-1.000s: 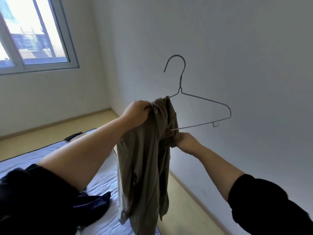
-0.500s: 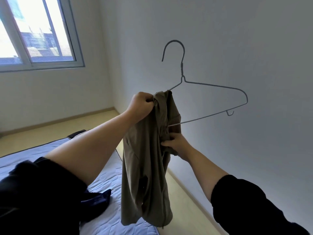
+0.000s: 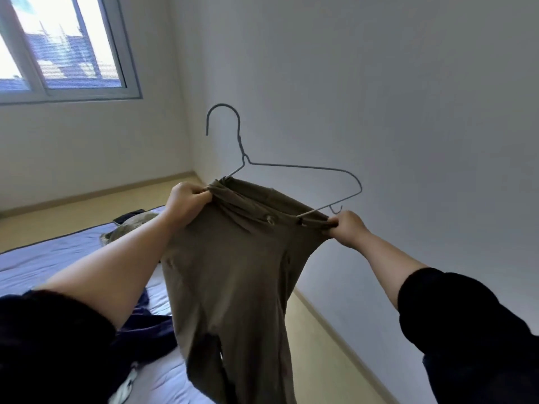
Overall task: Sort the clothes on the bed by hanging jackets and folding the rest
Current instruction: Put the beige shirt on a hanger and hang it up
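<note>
two hands, well apart: my left hand (image 3: 186,199) grips one top corner of the olive jacket (image 3: 233,272), my right hand (image 3: 347,228) pinches the other, above the bed (image 3: 43,258); risk, the wire hanger (image 3: 291,166), only partly inside, could tip and slip out.

Window (image 3: 58,48) upper left, pale wall (image 3: 379,97); dark flat object (image 3: 128,216), perhaps a phone.

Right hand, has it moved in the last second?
Yes. The right hand has slid rightward, farther from the room corner, stretching the olive garment along the hanger.
</note>
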{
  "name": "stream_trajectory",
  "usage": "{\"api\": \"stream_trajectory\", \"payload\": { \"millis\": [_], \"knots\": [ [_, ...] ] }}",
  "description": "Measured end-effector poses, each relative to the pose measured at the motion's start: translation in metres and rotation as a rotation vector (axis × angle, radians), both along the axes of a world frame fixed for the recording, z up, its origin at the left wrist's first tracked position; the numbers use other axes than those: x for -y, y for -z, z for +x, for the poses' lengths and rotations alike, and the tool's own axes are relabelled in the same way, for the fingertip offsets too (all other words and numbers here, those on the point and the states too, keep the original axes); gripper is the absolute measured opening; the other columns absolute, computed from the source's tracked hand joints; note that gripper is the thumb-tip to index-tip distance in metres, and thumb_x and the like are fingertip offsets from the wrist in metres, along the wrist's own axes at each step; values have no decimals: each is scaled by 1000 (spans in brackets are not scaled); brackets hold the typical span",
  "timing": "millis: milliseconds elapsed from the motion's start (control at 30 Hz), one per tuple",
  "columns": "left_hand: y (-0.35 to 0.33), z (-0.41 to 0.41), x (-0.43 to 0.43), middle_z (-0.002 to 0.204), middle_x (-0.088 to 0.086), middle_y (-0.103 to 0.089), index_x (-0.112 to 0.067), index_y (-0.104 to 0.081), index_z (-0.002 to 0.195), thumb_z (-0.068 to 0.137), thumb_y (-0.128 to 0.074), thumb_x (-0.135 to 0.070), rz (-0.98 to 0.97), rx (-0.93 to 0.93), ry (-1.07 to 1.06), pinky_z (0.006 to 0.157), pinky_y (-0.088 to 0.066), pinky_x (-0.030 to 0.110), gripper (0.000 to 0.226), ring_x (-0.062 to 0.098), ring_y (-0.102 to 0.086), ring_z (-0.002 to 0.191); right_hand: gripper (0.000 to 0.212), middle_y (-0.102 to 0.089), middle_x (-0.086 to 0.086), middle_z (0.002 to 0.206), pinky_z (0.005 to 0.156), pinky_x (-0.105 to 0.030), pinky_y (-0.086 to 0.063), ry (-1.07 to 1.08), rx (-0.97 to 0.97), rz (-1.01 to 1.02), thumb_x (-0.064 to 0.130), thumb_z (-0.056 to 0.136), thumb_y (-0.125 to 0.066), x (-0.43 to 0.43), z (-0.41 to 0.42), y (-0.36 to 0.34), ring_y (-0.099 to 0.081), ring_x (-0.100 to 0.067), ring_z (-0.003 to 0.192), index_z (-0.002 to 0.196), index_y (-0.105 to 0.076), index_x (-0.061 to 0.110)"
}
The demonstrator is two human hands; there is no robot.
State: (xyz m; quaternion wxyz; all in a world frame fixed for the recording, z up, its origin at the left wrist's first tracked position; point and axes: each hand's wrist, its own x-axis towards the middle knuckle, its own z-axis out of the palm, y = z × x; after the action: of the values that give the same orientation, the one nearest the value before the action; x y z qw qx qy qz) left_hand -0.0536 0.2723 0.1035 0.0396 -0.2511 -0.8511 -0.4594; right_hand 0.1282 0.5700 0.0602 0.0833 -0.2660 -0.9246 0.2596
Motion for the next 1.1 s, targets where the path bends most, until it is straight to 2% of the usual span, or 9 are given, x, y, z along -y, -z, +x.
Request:
{"api": "stream_trajectory", "payload": {
  "millis": [100,267,500,533,667,767,833,967,1100],
  "knots": [
    [16,-7,6,57,9,-40,5,-57,59,77,-58,-23,-101,-20,-29,55,-30,33,33,22,-38,60,11,-65,-8,72,62,-25,-40,170,-140,-57,0,78,-59,-15,3,-3,-57,-26,74,72,-64,8],
    [33,-16,12,63,11,-56,-7,-60,59,83,-59,-20,-318,-35,-9,60,-33,30,28,27,-50,70,56,-59,-11,87,64,-25,-41,237,-276,-138,-9,78,-44,-21,5,-7,-54,-23,78,129,-48,14],
    [29,-5,-7,71,7,-61,-10,-64,71,81,-59,-13,-426,71,132,61,-39,29,12,25,-55,75,34,-64,-12,84,63,-25,-43,203,-270,-56,-13,73,-42,-17,-1,-3,-59,-30,85,77,-64,13],
    [26,-1,-14,80,6,-65,-12,-65,80,80,-61,-10,-428,101,206,67,-41,28,5,24,-58,82,33,-63,-11,84,63,-25,-43,212,-274,-27,-12,73,-43,-14,-3,-4,-58,-29,84,77,-65,13],
    [21,16,-30,106,-7,-70,-23,-65,114,78,-74,-24,-342,423,559,88,-48,21,37,8,-64,100,24,-65,-12,88,70,-30,-47,326,-357,48,-6,81,-49,-13,-9,-7,-57,-28,83,85,-68,9],
    [31,22,-43,91,-16,-68,-25,-69,104,92,-61,-29,-210,249,459,74,-43,12,15,2,-61,86,27,-63,-11,94,73,-29,-46,324,-367,16,-8,82,-48,-17,-10,-7,-56,-27,89,92,-66,9],
    [35,19,-48,87,-6,-68,-15,-71,100,95,-57,-24,-194,108,298,70,-38,17,17,10,-60,82,34,-61,-12,104,72,-28,-44,271,-319,14,-10,82,-46,-19,-8,-3,-52,-24,90,105,-63,9],
    [40,12,-45,105,7,-69,-7,-69,103,92,-62,-21,-462,101,342,76,-38,18,19,17,-59,92,54,-58,-14,116,73,-29,-43,199,-86,95,-10,84,-44,-28,8,11,-54,-27,95,131,-50,14],
    [38,20,-50,111,7,-65,-7,-65,111,93,-59,-30,-806,104,415,73,-36,20,30,23,-59,101,28,-64,-14,89,64,-28,-41,286,-22,160,-10,82,-42,-29,18,32,-56,-29,79,86,-65,6]
  ]
}}
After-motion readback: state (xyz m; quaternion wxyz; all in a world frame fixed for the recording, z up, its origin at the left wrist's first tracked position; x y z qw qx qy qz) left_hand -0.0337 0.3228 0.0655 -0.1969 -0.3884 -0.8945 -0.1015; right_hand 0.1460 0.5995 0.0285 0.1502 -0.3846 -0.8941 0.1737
